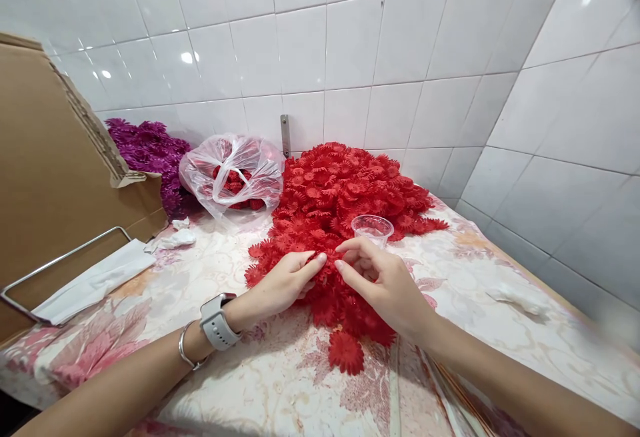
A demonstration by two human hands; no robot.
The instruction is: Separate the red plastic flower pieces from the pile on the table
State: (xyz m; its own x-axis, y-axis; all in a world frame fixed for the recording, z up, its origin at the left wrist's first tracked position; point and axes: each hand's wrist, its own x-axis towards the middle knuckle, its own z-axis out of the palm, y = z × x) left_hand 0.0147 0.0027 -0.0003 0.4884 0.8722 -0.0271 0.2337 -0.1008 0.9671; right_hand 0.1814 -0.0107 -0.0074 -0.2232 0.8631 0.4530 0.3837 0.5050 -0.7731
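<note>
My left hand (287, 284), with a watch and a bangle on its wrist, is pinched shut on a red artificial flower (329, 260). Close to the right of that flower is my right hand (380, 280). Its thumb and forefinger tips are a little apart, and the other fingers curl behind them. Beneath and beyond both hands spreads a heap of red artificial flowers (345, 184). Just behind my right hand stands a clear plastic cup (373, 226). A single red flower (346, 352) lies at the near end of the heap.
A clear plastic bag (200, 174) with red items sits beside purple artificial flowers (145, 154). At left are a cardboard box (60, 177), a metal frame (65, 267) and white paper (97, 284). Thin sticks (460, 394) lie near my right forearm. Tiled walls (350, 44) bound the flowered tablecloth (215, 400).
</note>
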